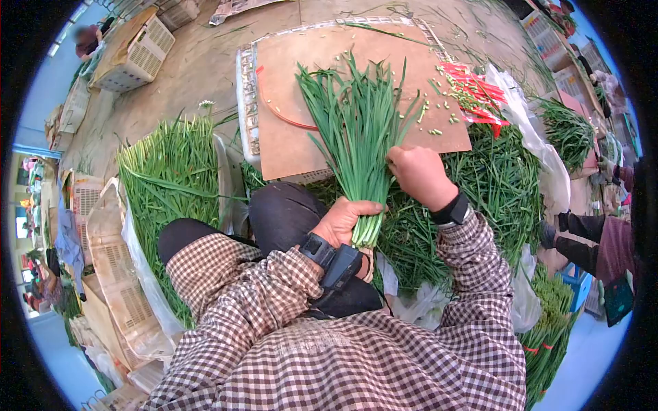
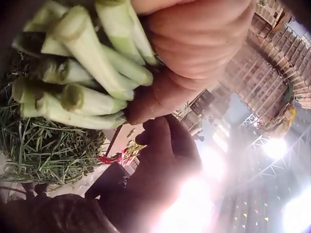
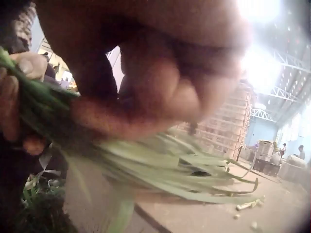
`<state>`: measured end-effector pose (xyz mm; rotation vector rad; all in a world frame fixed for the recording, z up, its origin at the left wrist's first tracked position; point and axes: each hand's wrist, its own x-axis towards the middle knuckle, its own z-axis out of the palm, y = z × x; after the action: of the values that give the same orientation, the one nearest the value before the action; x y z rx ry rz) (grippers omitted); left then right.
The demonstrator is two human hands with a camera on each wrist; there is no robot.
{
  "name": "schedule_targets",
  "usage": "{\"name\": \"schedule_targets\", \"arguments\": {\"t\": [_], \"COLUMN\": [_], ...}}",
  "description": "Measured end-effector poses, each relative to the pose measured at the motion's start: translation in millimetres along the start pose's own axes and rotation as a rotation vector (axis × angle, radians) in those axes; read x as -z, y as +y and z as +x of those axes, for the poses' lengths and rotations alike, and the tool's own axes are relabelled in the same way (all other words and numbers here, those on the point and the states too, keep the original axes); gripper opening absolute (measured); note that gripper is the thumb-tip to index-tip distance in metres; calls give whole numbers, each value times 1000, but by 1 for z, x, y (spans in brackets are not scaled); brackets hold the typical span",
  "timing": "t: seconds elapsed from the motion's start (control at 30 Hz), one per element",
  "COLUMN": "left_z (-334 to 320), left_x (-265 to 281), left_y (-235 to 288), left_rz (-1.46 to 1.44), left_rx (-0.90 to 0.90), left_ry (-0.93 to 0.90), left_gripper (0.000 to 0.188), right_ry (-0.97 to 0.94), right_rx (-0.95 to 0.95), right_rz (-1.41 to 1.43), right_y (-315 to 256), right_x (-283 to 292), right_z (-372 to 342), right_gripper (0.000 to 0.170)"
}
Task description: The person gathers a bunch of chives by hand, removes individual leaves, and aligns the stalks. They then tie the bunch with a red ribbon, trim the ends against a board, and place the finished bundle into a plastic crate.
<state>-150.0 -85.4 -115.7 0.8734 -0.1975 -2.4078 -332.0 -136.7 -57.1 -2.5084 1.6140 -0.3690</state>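
Note:
A bunch of garlic chives (image 1: 356, 130) slants away over a brown board (image 1: 284, 55), green leaf tips spread and pale cut stem ends toward the body. My left hand (image 1: 343, 219) grips it low, thumb across the stems. Up close in the left wrist view are the cut stem ends (image 2: 92, 53) beside the curled fingers. On the bunch's right edge, my right hand (image 1: 419, 175) has its fingers curled and pinches at the leaves. Blur and shadow in the right wrist view partly hide what the right fingers (image 3: 165, 92) pinch.
A red strap (image 1: 269, 103), red ties (image 1: 480, 96) and small stem bits (image 1: 436, 131) lie on the board. Loose green leaves (image 1: 493, 178) heap at right. To the left, a crate (image 1: 113, 240) stands near upright greens (image 1: 171, 147). Another person's leg (image 1: 579, 246) shows at far right.

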Motion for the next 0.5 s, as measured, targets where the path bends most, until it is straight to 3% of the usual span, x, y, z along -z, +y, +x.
{"name": "schedule_targets", "arguments": {"t": [0.13,0.23,0.27,0.33,0.37,0.4,0.43,0.5], "left_z": [-5,-2,-1,-2,-3,-5,-7,-7], "left_x": [-8,1,3,5,6,5,2,-6], "left_y": [3,2,2,2,3,4,7,12], "left_rz": [24,59,73,-52,-117,-197,-275,-366], "left_rx": [18,30,36,62,73,104,138,178], "left_ry": [2,-11,-12,-79,-111,-168,-226,-292], "left_gripper": [19,20,20,25,27,31,35,43], "right_ry": [119,386,552,529,604,702,698,706], "right_rx": [-175,-218,-150,-659,-721,-622,-592,-294], "right_rz": [-14,267,239,760,1081,810,-64,-229], "right_y": [-7,7,32,57,64,90,122,114], "right_x": [-15,-29,-38,-11,11,4,-16,2], "right_z": [-3,0,4,1,-2,-9,-18,-21], "right_gripper": [8,6,12,21,29,38,44,38]}}
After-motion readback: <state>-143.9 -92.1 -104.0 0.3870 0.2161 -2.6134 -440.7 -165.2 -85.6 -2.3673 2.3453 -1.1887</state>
